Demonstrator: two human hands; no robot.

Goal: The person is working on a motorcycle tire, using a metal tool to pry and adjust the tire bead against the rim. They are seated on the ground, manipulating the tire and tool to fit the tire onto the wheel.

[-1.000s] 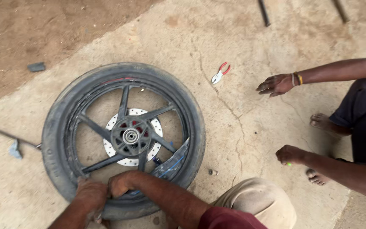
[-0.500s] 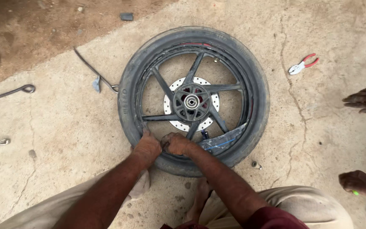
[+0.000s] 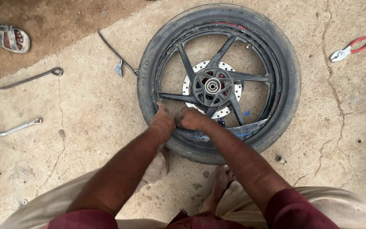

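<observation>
free: concrete floor (image 3: 85, 140) left | blocked: tyre (image 3: 284, 63), spokes (image 3: 187, 63) ahead

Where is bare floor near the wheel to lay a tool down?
Bare concrete lies left of the tyre, between the wrench and the left hand. More lies right of the tyre, below the pliers. It is crowded at the near rim, where the right hand works, and by the bent rod.

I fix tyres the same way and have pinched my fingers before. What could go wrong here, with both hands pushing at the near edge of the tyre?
Both the left hand and right hand press between tyre and rim; fingers could get pinched there. The blue-marked inner piece bulging out nearby might get nipped. The bare foot sits close under the wheel and could be hit if it shifts.
</observation>
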